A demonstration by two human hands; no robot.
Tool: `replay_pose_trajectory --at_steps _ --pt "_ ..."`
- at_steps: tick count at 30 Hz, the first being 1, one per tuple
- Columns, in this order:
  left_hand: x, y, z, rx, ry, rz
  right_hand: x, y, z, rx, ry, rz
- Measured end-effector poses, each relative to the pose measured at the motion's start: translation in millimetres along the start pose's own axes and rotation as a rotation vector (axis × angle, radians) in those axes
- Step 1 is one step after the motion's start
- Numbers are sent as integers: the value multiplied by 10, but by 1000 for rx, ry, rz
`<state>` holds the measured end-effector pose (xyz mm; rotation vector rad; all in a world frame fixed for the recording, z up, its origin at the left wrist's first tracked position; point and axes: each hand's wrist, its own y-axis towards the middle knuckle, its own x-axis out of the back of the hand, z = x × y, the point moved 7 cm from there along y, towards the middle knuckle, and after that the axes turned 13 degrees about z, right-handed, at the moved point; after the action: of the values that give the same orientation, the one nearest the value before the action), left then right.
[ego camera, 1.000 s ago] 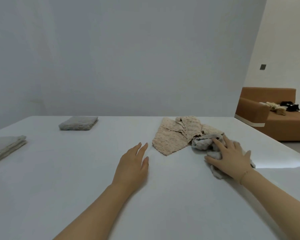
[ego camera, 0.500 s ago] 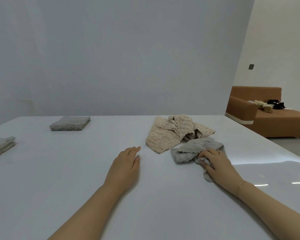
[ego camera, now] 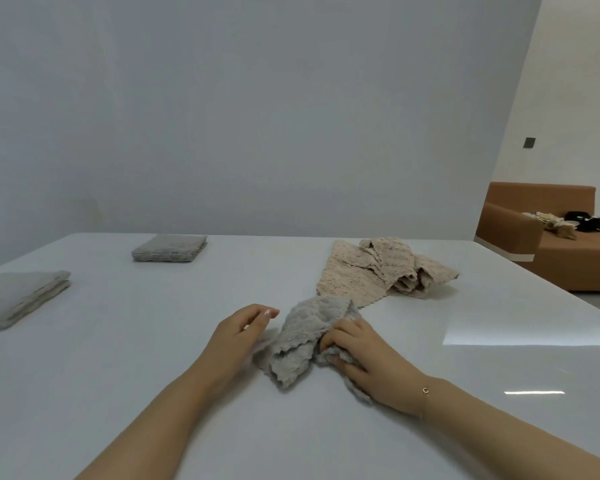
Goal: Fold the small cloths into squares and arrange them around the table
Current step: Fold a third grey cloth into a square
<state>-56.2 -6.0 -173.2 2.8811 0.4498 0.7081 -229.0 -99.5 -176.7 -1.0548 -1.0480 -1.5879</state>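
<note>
Four small cloths counted on the white table (ego camera: 118, 393): two folded, two not. Found one folded grey square (ego camera: 169, 248) near the far edge and a second folded cloth (ego camera: 18, 297) at the left edge, well apart. Saw a crumpled beige cloth (ego camera: 378, 271) lying far right of centre. Noted a rumpled grey cloth (ego camera: 300, 336) in the near middle, just in front of the beige one. Gripped by the right hand (ego camera: 368, 362), fingers curled into its right part. Flanked by the left hand (ego camera: 238, 336), fingers loosely curled; contact with the fabric could not be told. Backed by a plain grey wall (ego camera: 257, 116). Beyond the table's right side, a brown sofa (ego camera: 568, 258) carrying a few small items too distant to identify.
</note>
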Motion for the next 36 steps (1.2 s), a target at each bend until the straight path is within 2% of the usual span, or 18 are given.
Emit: replay_pose_trajectory --at_steps 3,6,10,15,20,24,29,33,36 --pt "528 -95 272 74 -89 -142 -106 404 146 56 19 1" --pt "885 -129 477 133 -187 -219 -205 827 263 85 26 5" --pt "1115 10 638 183 -289 -219 -308 1361 348 84 -4 -18" --pt "1321 226 714 207 -240 -189 -364 1792 348 24 -31 -70" --pt "1314 266 758 155 -234 -78 -370 1856 283 15 74 -69" --pt "1365 261 809 160 -181 -153 -305 1788 312 44 209 -109" --pt "1452 238 853 150 -394 -236 -194 1714 264 -35 363 -258" --pt "1486 216 790 145 -361 -255 -166 1694 291 -52 320 -273" --pt "1517 199 684 102 -321 -276 -151 1719 437 3 242 -309"
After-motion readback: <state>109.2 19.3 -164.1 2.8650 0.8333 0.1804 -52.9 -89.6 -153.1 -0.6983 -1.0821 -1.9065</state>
